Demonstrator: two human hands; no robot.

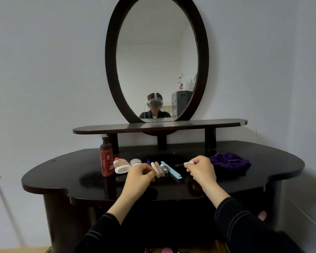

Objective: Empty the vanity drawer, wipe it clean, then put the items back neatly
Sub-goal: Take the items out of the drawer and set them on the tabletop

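Observation:
On the dark vanity top (62, 172) lies a row of items: a tall red bottle (106, 159), a white bottle on its side (120, 165), a small pale jar (135, 161), two beige sticks (158, 168) and a light blue flat piece (172, 172). My left hand (140, 175) hovers over the row's middle with fingers curled, holding nothing I can see. My right hand (202, 169) pinches a small beige item with a dark end (185, 164) just above the top. The open drawer (217, 248) shows only as a sliver at the bottom edge.
A purple cloth (230, 161) lies crumpled at the right of the vanity top. An oval mirror (156, 59) stands on a raised shelf (226, 124) behind. A wall is close behind and to the right.

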